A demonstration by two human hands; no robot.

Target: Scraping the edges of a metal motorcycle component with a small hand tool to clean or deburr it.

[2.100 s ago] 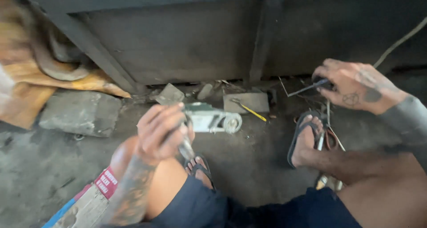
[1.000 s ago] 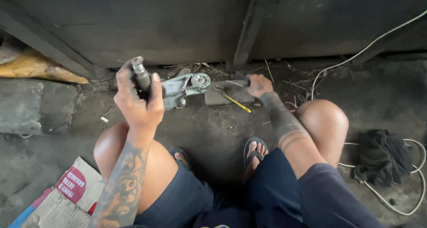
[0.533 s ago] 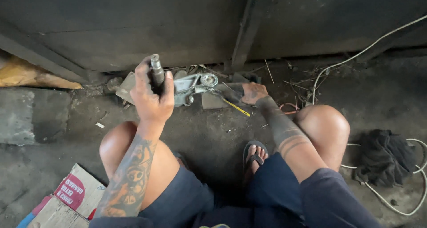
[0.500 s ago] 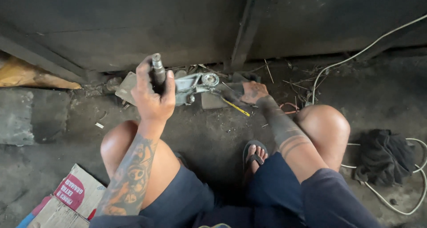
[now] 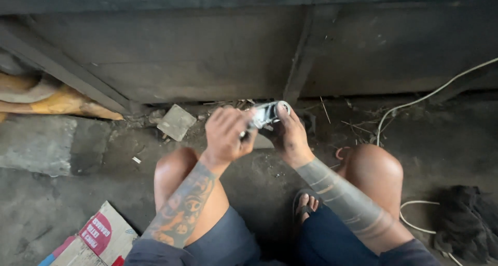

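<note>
A person squatting on a grimy concrete floor (image 5: pixel 62 219) holds a small metal machine part (image 5: pixel 265 113) in both hands, in front of the knees and just before a dark metal wall (image 5: pixel 207 63). The left hand (image 5: pixel 226 134) has its fingers curled shut around the near end of the part; the right hand (image 5: pixel 289 135) cups the far end from below, thumb pressed against the part's round silver fitting. Both forearms are tattooed. A flat square of stone (image 5: pixel 177 122) lies on the floor just left of the hands, near the foot of the wall. A flattened cardboard box (image 5: pixel 91 240) rests at lower left, holding nothing that can be seen. A white cable (image 5: pixel 415 102) trails across the floor at right, near a heap of dark cloth (image 5: pixel 467 224). A sandalled foot (image 5: pixel 305 206) shows between the knees.
</note>
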